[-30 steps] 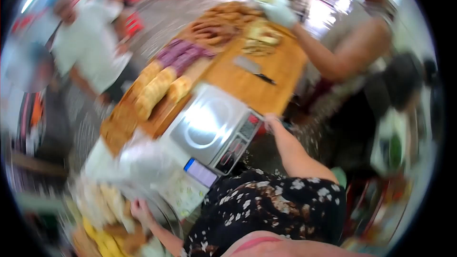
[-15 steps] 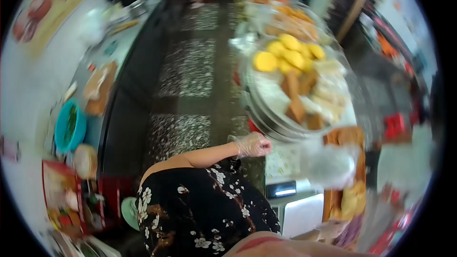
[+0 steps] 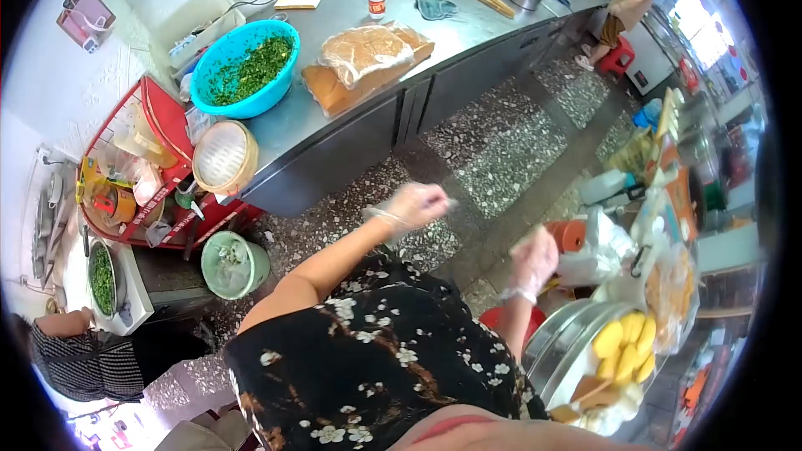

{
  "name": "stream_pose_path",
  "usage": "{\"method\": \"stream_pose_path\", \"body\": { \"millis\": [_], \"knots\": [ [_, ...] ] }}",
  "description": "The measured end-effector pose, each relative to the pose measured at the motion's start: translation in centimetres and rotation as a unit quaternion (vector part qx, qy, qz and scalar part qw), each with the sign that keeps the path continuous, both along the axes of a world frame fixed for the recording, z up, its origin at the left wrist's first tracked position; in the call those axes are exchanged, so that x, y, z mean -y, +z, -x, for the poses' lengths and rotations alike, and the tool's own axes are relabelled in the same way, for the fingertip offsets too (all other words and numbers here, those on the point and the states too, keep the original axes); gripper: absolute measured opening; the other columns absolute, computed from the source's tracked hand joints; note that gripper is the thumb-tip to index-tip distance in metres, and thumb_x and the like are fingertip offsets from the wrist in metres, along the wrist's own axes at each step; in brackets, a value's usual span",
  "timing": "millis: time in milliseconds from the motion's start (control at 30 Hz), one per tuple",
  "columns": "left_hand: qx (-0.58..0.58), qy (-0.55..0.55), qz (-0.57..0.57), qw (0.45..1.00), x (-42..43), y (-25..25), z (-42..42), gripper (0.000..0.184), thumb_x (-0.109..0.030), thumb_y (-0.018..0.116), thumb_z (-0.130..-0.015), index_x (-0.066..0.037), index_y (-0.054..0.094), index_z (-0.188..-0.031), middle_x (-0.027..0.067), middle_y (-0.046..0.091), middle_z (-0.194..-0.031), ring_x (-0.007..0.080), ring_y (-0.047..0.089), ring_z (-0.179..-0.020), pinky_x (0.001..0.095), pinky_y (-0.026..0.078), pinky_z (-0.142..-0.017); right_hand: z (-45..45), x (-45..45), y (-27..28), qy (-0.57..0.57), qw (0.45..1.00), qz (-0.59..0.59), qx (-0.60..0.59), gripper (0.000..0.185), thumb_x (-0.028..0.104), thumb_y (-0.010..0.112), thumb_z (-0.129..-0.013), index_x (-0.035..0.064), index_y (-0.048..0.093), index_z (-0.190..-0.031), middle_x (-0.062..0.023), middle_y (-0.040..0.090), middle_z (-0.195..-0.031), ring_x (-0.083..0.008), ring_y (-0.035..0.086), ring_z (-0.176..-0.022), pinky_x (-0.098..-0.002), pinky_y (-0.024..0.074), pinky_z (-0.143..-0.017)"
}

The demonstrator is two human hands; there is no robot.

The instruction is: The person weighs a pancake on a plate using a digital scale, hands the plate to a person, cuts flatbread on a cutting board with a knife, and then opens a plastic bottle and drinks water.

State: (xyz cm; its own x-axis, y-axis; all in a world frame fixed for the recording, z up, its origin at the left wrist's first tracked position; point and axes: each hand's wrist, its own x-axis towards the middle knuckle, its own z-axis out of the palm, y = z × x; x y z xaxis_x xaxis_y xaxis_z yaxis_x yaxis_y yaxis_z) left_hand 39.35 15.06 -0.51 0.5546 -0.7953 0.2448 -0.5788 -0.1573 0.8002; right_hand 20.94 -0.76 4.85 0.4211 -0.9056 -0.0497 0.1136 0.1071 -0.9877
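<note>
Both of my hands wear clear plastic gloves and hang in front of my body over the speckled floor. My left hand (image 3: 415, 206) has its fingers curled together, with nothing visible in them and loose glove film at the tips. My right hand (image 3: 535, 262), slightly blurred, is also closed, and I see nothing in it. Beside my right forearm stands a round metal steamer (image 3: 558, 339) with yellow buns (image 3: 626, 344) and brown pieces on top. An orange-brown round container (image 3: 566, 235) lies just beyond my right hand.
On the metal counter (image 3: 334, 12) are a blue basin (image 3: 276, 98) of chopped greens, bagged brown slabs (image 3: 368, 57), a bottle (image 3: 377, 0) and a bamboo steamer (image 3: 225, 156). A green bucket (image 3: 251, 277) stands on the floor. One person (image 3: 92, 351) is lower left, another (image 3: 632, 4) far right.
My view has swung left, from the worktable with the buns towards the metal counter. My right hand has come away from the worktable to in front of me. My left hand remains closed.
</note>
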Motion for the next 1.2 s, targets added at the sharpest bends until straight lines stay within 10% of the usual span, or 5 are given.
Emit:
{"method": "stream_pose_path", "body": {
  "millis": [400, 600, 833, 1000, 1200],
  "knots": [
    [-0.017, 0.433, -0.018, 0.901, -5.5, -3.0, -8.5, 0.013, -0.015, 0.063, -0.082, -0.004, 0.060, -0.077, 0.0090, 0.059, -0.063, 0.0174, 0.057, -0.055, 0.0293, 0.045, -0.053, -37.4, 5.6, -9.4, 0.370, 0.884, 0.275, -0.075, 0.073, 0.029, 0.077, -0.069, -0.0015, 0.042, -0.126, -0.0205, 0.050, -0.120, -0.0295, 0.050, -0.111, -0.0387, 0.0402, -0.094],
    [-0.073, 0.614, -0.029, 0.785, -2.1, -3.3, -13.6, 0.009, -0.012, 0.063, -0.081, -0.003, 0.061, -0.080, 0.0089, 0.060, -0.066, 0.0174, 0.059, -0.059, 0.0280, 0.047, -0.057, -67.1, 9.7, -14.0, 0.322, 0.861, 0.390, -0.044, 0.085, 0.022, 0.078, -0.065, -0.0019, 0.031, -0.132, -0.0206, 0.049, -0.118, -0.0319, 0.047, -0.112, -0.0393, 0.0376, -0.097],
    [-0.108, 0.689, 0.011, 0.717, 3.9, 0.4, -20.4, 0.013, -0.016, 0.061, -0.083, -0.004, 0.062, -0.083, 0.0116, 0.064, -0.072, 0.0222, 0.062, -0.063, 0.0315, 0.050, -0.060, -85.4, 7.3, -18.7, 0.591, 0.797, -0.124, -0.012, 0.050, 0.013, 0.067, -0.073, 0.0060, 0.048, -0.119, -0.0080, 0.054, -0.111, -0.0214, 0.051, -0.102, -0.0376, 0.0442, -0.087],
    [-0.130, 0.763, 0.002, 0.633, 4.3, 0.7, -20.6, 0.020, -0.023, 0.058, -0.085, -0.003, 0.061, -0.087, 0.0147, 0.064, -0.074, 0.0286, 0.063, -0.067, 0.0352, 0.049, -0.061, -94.1, 5.3, -22.9, 0.456, 0.852, 0.245, 0.074, 0.046, 0.007, 0.073, -0.071, -0.0002, 0.054, -0.113, -0.0102, 0.059, -0.113, -0.0202, 0.059, -0.095, -0.0322, 0.0498, -0.084],
    [-0.111, 0.835, 0.055, 0.537, 4.4, 3.6, -18.0, 0.022, -0.024, 0.059, -0.086, -0.002, 0.061, -0.083, 0.0129, 0.063, -0.070, 0.0226, 0.062, -0.061, 0.0329, 0.048, -0.056, -89.9, -2.2, -12.3, 0.673, 0.721, 0.150, 0.062, 0.060, 0.014, 0.073, -0.071, 0.0002, 0.046, -0.123, -0.0114, 0.059, -0.112, -0.0238, 0.059, -0.095, -0.0374, 0.0485, -0.086]
  ]
}}
